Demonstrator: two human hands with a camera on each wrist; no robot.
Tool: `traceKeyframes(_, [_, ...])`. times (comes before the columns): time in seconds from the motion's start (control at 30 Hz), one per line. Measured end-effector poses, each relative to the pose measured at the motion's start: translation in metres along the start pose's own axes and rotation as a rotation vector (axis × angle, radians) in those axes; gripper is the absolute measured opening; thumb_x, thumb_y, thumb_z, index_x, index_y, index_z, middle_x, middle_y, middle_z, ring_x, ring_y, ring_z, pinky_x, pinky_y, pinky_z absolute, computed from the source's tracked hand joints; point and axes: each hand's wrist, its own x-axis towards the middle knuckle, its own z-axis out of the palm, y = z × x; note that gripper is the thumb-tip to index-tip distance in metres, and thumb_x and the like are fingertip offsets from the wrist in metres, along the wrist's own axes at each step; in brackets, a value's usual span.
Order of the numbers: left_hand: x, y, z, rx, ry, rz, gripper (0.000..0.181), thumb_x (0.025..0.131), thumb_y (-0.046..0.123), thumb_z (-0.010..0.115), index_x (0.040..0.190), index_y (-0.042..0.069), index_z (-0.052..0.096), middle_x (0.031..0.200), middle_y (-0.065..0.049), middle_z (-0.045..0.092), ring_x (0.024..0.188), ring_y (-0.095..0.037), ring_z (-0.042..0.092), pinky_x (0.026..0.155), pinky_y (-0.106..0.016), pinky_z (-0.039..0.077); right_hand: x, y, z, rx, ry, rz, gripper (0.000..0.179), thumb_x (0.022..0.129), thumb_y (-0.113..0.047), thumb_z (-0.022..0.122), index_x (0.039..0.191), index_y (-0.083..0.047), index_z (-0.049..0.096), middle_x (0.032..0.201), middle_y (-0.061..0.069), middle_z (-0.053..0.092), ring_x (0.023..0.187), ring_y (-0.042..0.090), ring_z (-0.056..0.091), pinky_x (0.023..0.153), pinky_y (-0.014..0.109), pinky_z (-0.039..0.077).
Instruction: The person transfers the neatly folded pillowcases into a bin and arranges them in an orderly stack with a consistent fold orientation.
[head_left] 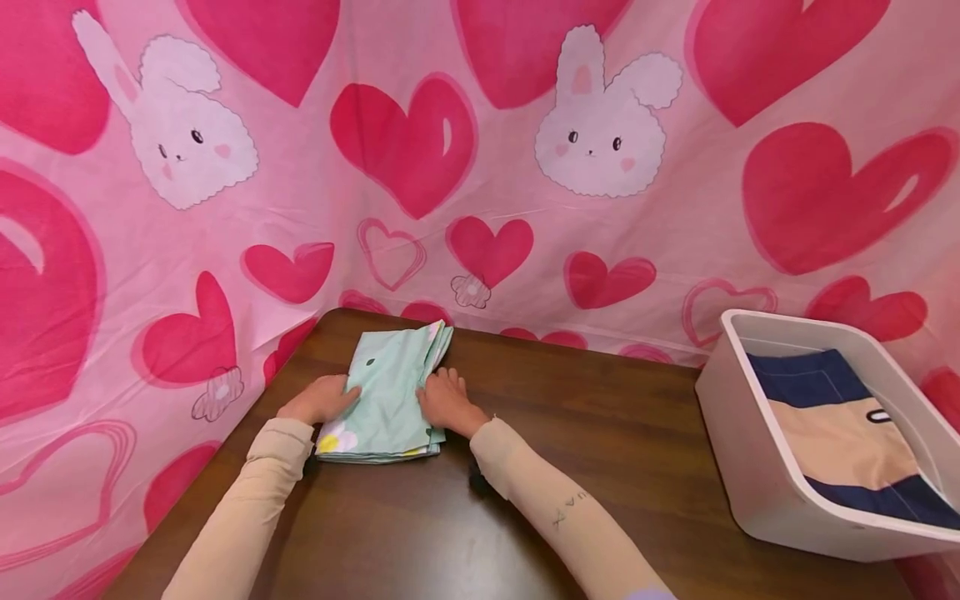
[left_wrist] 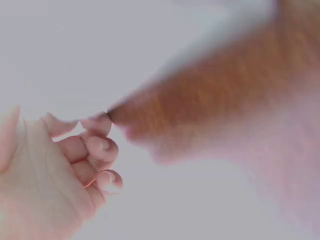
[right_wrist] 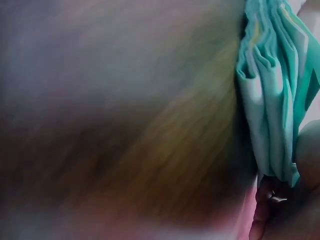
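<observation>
A folded mint-green cloth (head_left: 390, 387) with a white and yellow flower at one corner lies on the brown table, its layers stacked. My left hand (head_left: 322, 400) grips its left edge, thumb on top. Curled fingers of that left hand (left_wrist: 85, 160) show in the left wrist view, where the surroundings are washed out. At the opposite edge, my right hand (head_left: 450, 402) holds the cloth's right side. Several folded layers of the cloth (right_wrist: 267, 110) stand out in the right wrist view, with part of the right hand (right_wrist: 300, 200) below them.
A light grey bin (head_left: 731, 450) stands on the right of the table (head_left: 585, 400). Inside it lies a folded navy and tan fabric item (head_left: 840, 433). Pink curtain fabric (head_left: 510, 158) with hearts and rabbits hangs behind and to the left of the table.
</observation>
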Motion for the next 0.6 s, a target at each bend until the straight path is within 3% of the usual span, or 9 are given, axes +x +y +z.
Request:
traceKeyframes(0.07, [-0.002,0.002,0.000,0.030,-0.012,-0.004,0.055,0.102,0.029,0.053,0.131,-0.018,0.050,0.124,-0.033,0.061,0.108,-0.043,0.060,0.102,-0.059,0.045,-0.003,0.000,0.000,-0.023,0.018,-0.014,0.034,0.109,-0.034,0.042,0.089,-0.010,0.057,0.096,0.008,0.049,0.092,0.023,0.040,0.083,0.034,0.033])
traceKeyframes(0.2, [-0.006,0.005,0.001,0.061,0.002,-0.001,0.047,0.102,0.026,0.055,0.122,-0.016,0.054,0.109,-0.027,0.065,0.096,-0.039,0.062,0.094,-0.057,0.049,-0.007,0.000,0.000,-0.062,0.054,-0.037,0.033,0.109,-0.033,0.042,0.095,-0.007,0.058,0.097,0.008,0.051,0.095,0.024,0.043,0.087,0.036,0.036])
traceKeyframes(0.33, [-0.009,0.009,0.003,0.092,0.064,0.020,0.038,0.101,0.024,0.058,0.112,-0.013,0.057,0.096,-0.021,0.064,0.087,-0.036,0.061,0.087,-0.056,0.051,-0.009,0.000,0.000,-0.087,0.083,-0.044,0.033,0.108,-0.033,0.044,0.096,-0.006,0.060,0.098,0.008,0.053,0.097,0.025,0.045,0.088,0.037,0.037])
traceKeyframes(0.6, [-0.007,0.011,0.013,0.162,0.184,0.043,0.033,0.100,0.024,0.059,0.102,-0.008,0.058,0.092,-0.020,0.061,0.088,-0.037,0.053,0.085,-0.053,0.044,-0.011,0.005,-0.004,-0.117,0.085,-0.060,0.032,0.108,-0.033,0.045,0.097,-0.007,0.060,0.100,0.008,0.053,0.097,0.024,0.043,0.088,0.037,0.036])
